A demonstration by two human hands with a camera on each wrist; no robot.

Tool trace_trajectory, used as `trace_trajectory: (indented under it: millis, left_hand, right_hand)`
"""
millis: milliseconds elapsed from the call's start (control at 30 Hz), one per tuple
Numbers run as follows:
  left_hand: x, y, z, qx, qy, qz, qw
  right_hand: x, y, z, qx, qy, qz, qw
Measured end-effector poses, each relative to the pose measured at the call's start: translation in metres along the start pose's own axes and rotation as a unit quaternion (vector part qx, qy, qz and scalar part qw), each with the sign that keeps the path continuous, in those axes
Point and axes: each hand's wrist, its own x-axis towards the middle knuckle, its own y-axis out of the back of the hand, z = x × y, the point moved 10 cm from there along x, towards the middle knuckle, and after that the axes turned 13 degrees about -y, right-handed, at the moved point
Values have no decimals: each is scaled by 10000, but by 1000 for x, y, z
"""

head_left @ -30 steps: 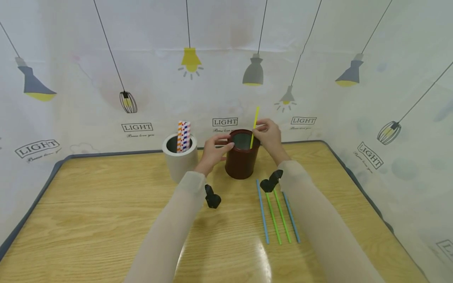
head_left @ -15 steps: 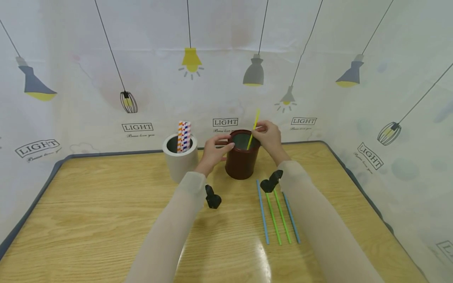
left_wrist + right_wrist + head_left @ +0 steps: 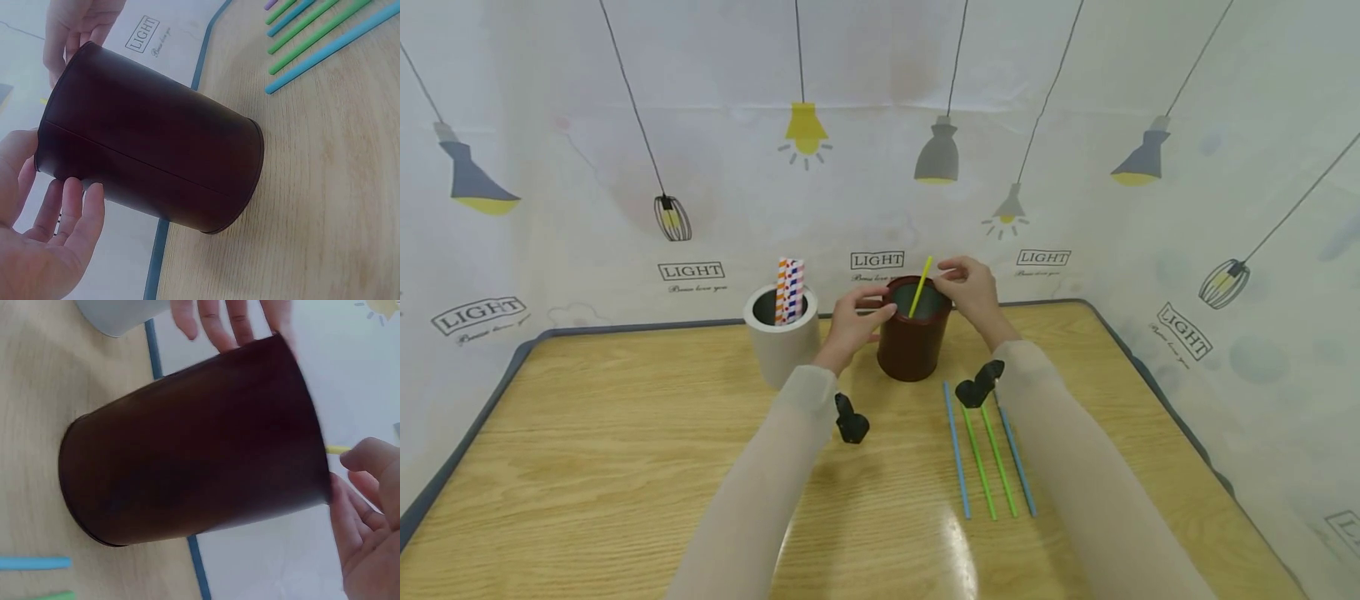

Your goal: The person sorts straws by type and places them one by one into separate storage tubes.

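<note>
A dark brown cup (image 3: 910, 350) stands upright near the back of the table. My left hand (image 3: 853, 321) holds its left side, thumb at the rim and fingers against the wall, as the left wrist view shows (image 3: 50, 231). Inside the cup, a yellow straw (image 3: 920, 287) leans with its top above the rim; its lower end is hidden. On the right of the cup, my right hand (image 3: 970, 292) is at the rim with its fingers loosely bent and apart from the straw. The right wrist view shows the straw (image 3: 338, 449) just beyond the thumb.
A white cup (image 3: 784, 354) holding several patterned paper straws (image 3: 790, 292) stands left of the brown one. Several blue and green straws (image 3: 977, 467) lie side by side in front, partly under the right sleeve. A purple straw tip (image 3: 270, 4) shows beside them.
My right fingers have let go of the yellow straw, which has tipped left and dropped lower into the brown cup. The left hand and both cups have stayed in place.
</note>
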Motion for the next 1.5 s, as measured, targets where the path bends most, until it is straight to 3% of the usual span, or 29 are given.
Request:
trace_trajectory:
  millis: [200,433,667,1033,1233,1500]
  left_hand:
    - [-1,0,1,28,-36,40,10000]
    - [0,-2,1,6,-9,2,10000]
    - [0,1,0,72,10,-4,10000]
    - [1,-1,1,-42,23,-29,10000]
    - [1,-4,5,-53,41,-104,9999]
    - [3,-1,-3,55,12,-60,10000]
  right_hand:
    - [-2,-1,-1,0,-94,-719,9974]
    - [-11,-3,0,181,-441,-1503,9875]
    - [-29,-6,-3,-140,-281,-2072,9778]
    - [-62,4,0,-121,43,-2128,9770]
    - [-77,7,23,-81,-13,-2050,9787]
    - [-91,-1,54,187,-205,-2018,9790]
